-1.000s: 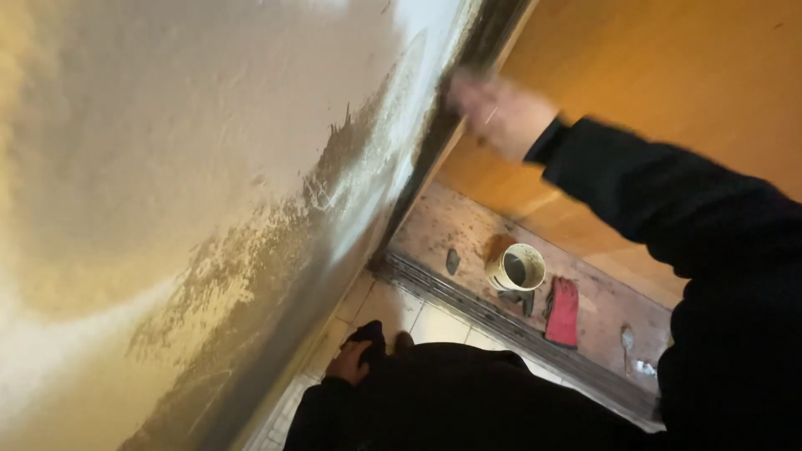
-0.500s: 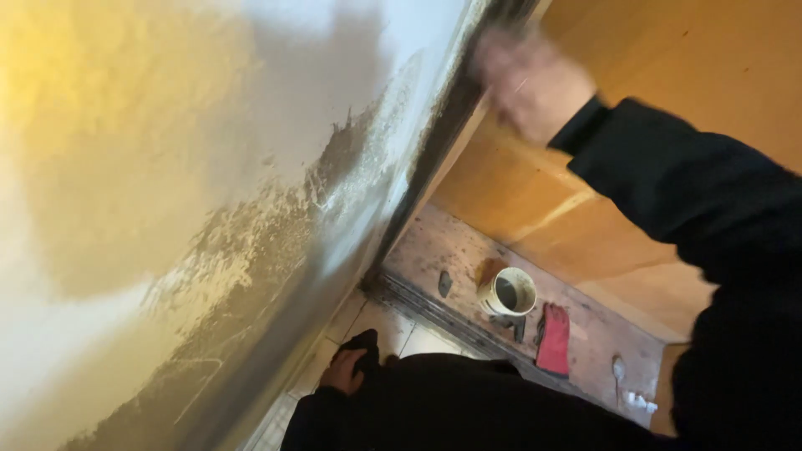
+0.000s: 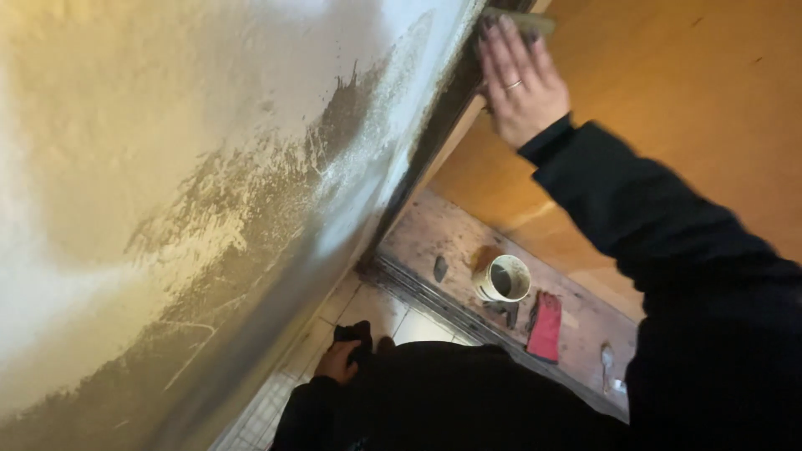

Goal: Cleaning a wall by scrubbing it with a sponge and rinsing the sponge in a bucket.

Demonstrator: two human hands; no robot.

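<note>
Two hands at work: your right hand [image 3: 520,83] has slid up to the frame's top, fingers spread flat on a pad [image 3: 516,18] against the wall [image 3: 209,167] edge. Lower centre, your left hand [image 3: 338,361] grips a dark cloth [image 3: 355,336]. Cup [image 3: 502,278] sits on the floor.

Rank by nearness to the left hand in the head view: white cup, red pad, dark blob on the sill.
From the left hand, low by the tiled floor, gripping a dark cloth:
1. Dark blob, on the sill, up and to the right.
2. White cup, further right on the sill.
3. Red pad, right of the cup, farthest.
</note>
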